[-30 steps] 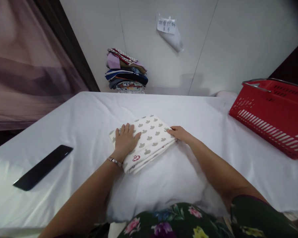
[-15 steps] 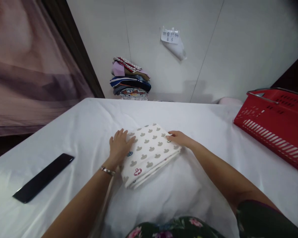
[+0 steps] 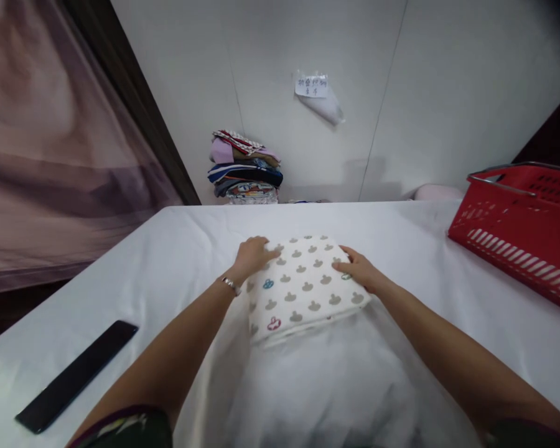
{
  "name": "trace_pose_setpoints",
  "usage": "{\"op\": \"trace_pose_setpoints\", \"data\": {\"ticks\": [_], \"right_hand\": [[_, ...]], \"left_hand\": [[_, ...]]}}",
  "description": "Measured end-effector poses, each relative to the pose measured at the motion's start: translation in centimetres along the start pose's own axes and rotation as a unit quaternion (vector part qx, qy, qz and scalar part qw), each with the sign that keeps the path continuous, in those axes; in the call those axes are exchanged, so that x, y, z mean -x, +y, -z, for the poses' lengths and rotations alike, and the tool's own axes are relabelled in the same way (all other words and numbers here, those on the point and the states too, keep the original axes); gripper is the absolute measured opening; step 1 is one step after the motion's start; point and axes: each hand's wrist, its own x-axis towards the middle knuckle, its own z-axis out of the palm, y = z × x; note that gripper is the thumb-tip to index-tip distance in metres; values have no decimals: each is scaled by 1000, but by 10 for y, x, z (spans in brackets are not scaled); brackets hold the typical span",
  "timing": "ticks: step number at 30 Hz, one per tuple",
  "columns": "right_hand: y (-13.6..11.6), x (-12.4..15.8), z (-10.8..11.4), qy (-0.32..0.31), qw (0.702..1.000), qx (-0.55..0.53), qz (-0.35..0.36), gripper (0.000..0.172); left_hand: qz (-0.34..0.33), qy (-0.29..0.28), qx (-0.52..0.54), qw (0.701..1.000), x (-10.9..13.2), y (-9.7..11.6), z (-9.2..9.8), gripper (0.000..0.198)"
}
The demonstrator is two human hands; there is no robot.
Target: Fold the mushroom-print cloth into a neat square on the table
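A folded white cloth (image 3: 303, 286) with grey mushroom shapes, plus a few blue, red and green ones, is between my two hands above the white-covered table (image 3: 168, 261). My left hand (image 3: 254, 256) grips its left edge, thumb on top and the other fingers over the far left side. On the right edge, my right hand (image 3: 358, 269) has its thumb on the top face and fingers at the side, partly hidden. A bracelet circles my left wrist.
A long black flat object (image 3: 79, 376) lies at the left. At the right stands a red plastic basket (image 3: 522, 236) with a metal handle. Folded clothes (image 3: 246, 168) are stacked beyond the far edge, by the wall. A pink curtain (image 3: 65, 143) hangs at the left.
The cloth has shifted to the right and turned a little, with both hands moving along. My left hand, spread flat on it before, is now closed at its edge. The camera view has tilted slightly up.
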Motion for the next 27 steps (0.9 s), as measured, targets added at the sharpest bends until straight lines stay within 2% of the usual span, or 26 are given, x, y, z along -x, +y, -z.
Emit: {"op": "trace_pose_setpoints", "data": {"ticks": [2, 4, 6, 8, 11, 14, 20, 27], "right_hand": [[-1, 1, 23, 69, 997, 13, -8, 72], [2, 2, 42, 133, 989, 50, -31, 67], [9, 4, 56, 162, 982, 79, -57, 53], [18, 8, 63, 156, 982, 79, -69, 38], [27, 16, 64, 132, 986, 70, -78, 32], [28, 22, 56, 125, 986, 69, -82, 34], [23, 35, 52, 103, 990, 68, -64, 30], [38, 60, 51, 115, 993, -7, -32, 17]], "left_hand": [[-23, 24, 0, 999, -27, 27, -5, 47], [-36, 27, 12, 999, -42, 52, -16, 51], [-66, 7, 29, 997, -41, 72, -31, 58], [-104, -21, 38, 994, -25, 84, -48, 62], [-130, -54, 20, 990, 5, 89, -69, 65], [-154, -40, -8, 987, 23, 86, -80, 61], [-143, -29, -29, 989, 23, 87, -80, 61], [-140, -34, -34, 989, 24, 90, -74, 57]]}}
